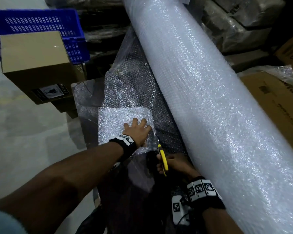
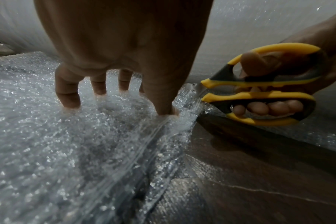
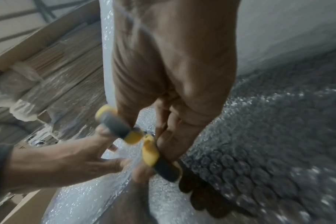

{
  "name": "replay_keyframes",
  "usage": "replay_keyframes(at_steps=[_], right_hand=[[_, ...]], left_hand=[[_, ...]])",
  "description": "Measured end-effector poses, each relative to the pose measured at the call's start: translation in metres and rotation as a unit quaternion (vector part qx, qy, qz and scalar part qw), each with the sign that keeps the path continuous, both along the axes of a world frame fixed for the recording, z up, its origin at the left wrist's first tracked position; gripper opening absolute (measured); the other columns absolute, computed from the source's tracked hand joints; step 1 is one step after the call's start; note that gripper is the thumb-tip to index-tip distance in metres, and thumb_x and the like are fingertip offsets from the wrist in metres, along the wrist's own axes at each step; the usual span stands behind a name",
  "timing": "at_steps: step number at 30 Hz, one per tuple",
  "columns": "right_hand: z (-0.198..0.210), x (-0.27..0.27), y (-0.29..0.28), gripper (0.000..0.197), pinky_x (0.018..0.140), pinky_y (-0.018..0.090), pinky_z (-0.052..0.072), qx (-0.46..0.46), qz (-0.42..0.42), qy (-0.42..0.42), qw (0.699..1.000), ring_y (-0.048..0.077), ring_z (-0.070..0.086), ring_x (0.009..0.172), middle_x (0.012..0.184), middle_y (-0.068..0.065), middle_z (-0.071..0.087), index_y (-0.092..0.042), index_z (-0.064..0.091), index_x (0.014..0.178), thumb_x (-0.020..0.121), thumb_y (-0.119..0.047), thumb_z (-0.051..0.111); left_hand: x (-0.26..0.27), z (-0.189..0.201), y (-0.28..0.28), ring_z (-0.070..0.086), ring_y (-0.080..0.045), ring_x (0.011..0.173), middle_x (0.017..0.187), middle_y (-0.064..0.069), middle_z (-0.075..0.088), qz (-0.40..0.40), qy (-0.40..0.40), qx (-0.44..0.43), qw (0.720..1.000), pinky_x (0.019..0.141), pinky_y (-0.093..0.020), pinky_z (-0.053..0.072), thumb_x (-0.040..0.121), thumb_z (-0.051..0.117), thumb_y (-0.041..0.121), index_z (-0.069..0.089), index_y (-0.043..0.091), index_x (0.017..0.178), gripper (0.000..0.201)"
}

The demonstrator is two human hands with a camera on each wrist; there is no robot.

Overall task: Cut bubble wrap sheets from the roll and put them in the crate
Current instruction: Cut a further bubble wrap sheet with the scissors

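Two hands share the job here. The left hand (image 1: 137, 131) is spread flat on the unrolled bubble wrap sheet (image 1: 123, 115), fingers (image 2: 67, 97) straight and pressing down, which I judge keeps the film taut and still beside the cut line. The right hand (image 1: 172, 163) has its fingers curled through the loops of the yellow scissors (image 1: 163, 159) — thumb in the upper loop, the others in the lower — with the blades entering the sheet just beside the left thumb. The handles sit close together in the left wrist view, so the blades look nearly closed on the film; how far the cut has run across the sheet is hard to tell.

Running diagonally along the right of the hands, the big roll (image 1: 210, 102) lies with the loose sheet drawn out from under its side toward the person, so fresh film feeds straight to the scissors. The crate (image 1: 41, 24) — blue, with slotted walls — stands well apart at the upper left, behind a brown cardboard box (image 1: 35, 65) bearing a fragile label. Whether any sheets lie in it cannot be seen.

Under the sheet is something dark and flat; what it is I cannot tell. Pale concrete floor (image 1: 24, 132) spreads to the left, and more cartons (image 1: 274, 98) and wrapped goods crowd the dim right side and the back, like a storeroom.
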State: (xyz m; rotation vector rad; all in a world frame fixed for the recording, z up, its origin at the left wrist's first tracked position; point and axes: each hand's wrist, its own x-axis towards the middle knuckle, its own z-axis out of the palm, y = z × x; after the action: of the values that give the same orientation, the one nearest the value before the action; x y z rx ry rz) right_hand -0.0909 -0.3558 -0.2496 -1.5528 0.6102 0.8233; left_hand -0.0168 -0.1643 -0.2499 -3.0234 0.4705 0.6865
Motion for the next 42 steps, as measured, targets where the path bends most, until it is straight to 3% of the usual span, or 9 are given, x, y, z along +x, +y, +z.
replay_keyframes(at_steps=[5,9,14,20,28,34,36,39,42], right_hand=[[0.004,-0.005,0.002,0.038,0.055,0.031,0.058,0.005,-0.045,-0.011,0.999,0.022,0.065,0.058,0.070,0.018,0.068,0.005,0.069,0.090,0.081,-0.030,0.080],[0.010,-0.001,0.003,0.071,0.055,0.031,0.054,-0.019,-0.035,-0.015,0.999,0.026,0.062,0.058,0.075,0.021,0.070,0.006,0.072,0.087,0.056,-0.057,0.082],[0.020,0.005,0.007,0.071,0.060,0.031,0.053,-0.040,-0.002,-0.015,0.999,0.030,0.065,0.074,0.082,0.018,0.071,-0.008,0.067,0.099,0.078,-0.073,0.050],[0.023,0.010,0.008,0.067,0.057,0.029,0.048,-0.058,0.009,-0.002,0.998,0.023,0.057,0.060,0.070,0.014,0.064,0.001,0.066,0.088,0.089,-0.065,0.054],[0.013,0.013,0.008,0.070,0.050,0.026,0.045,-0.064,0.010,0.004,0.998,0.019,0.054,0.051,0.060,0.009,0.059,-0.003,0.065,0.075,0.063,-0.072,0.065],[0.009,0.014,0.006,0.069,0.050,0.025,0.045,-0.057,0.010,0.007,0.998,0.019,0.053,0.050,0.059,0.009,0.058,-0.003,0.065,0.076,0.063,-0.071,0.066],[0.010,0.016,0.008,0.063,0.050,0.025,0.044,-0.057,0.008,0.003,0.998,0.018,0.052,0.050,0.060,0.009,0.057,-0.004,0.063,0.073,0.076,-0.067,0.066],[0.010,0.019,0.010,0.055,0.045,0.021,0.041,-0.061,0.000,0.023,0.998,0.016,0.049,0.046,0.053,0.005,0.054,-0.006,0.060,0.068,0.091,-0.056,0.061],[0.003,0.019,0.011,0.053,0.041,0.020,0.036,-0.079,-0.006,0.012,0.997,0.014,0.045,0.041,0.047,0.002,0.051,-0.010,0.058,0.062,0.087,-0.055,0.067]], left_hand=[[0.000,-0.001,0.000,0.022,-0.043,0.136,0.158,-0.010,0.013,0.003,0.001,-0.001,1.000,0.098,-0.065,0.038,0.087,0.072,0.032,0.030,0.022,0.146,0.073],[0.000,-0.001,0.000,0.022,-0.043,0.136,0.159,-0.010,0.013,0.001,-0.002,0.001,1.000,0.097,-0.065,0.038,0.086,0.073,0.037,0.029,0.022,0.147,0.076],[0.000,-0.003,0.000,0.023,-0.042,0.136,0.158,-0.010,0.014,0.004,-0.008,-0.002,1.000,0.097,-0.064,0.039,0.086,0.073,0.039,0.030,0.023,0.147,0.077],[-0.001,-0.004,0.000,0.022,-0.043,0.136,0.158,-0.010,0.014,0.003,-0.012,0.000,1.000,0.097,-0.065,0.039,0.087,0.072,0.038,0.029,0.023,0.148,0.076],[-0.003,-0.002,0.001,0.023,-0.043,0.136,0.157,-0.011,0.016,0.000,-0.014,-0.010,1.000,0.096,-0.064,0.039,0.088,0.071,0.035,0.030,0.021,0.147,0.073],[-0.003,0.002,0.005,0.030,-0.040,0.132,0.152,-0.012,0.023,-0.003,-0.015,-0.032,0.999,0.095,-0.063,0.041,0.084,0.073,0.046,0.028,0.019,0.147,0.082],[-0.009,0.003,0.007,0.030,-0.041,0.134,0.154,-0.014,0.022,-0.023,-0.041,-0.032,0.998,0.098,-0.062,0.039,0.087,0.069,0.047,0.025,0.018,0.149,0.081],[-0.024,0.001,0.011,0.039,-0.039,0.130,0.148,-0.015,0.036,-0.101,-0.104,-0.038,0.989,0.095,-0.056,0.042,0.091,0.055,0.047,0.043,0.014,0.139,0.060],[-0.037,-0.002,0.014,0.052,-0.034,0.111,0.124,-0.011,0.053,-0.170,-0.122,-0.030,0.977,0.080,-0.048,0.047,0.078,0.063,0.053,0.058,0.014,0.121,0.059]])
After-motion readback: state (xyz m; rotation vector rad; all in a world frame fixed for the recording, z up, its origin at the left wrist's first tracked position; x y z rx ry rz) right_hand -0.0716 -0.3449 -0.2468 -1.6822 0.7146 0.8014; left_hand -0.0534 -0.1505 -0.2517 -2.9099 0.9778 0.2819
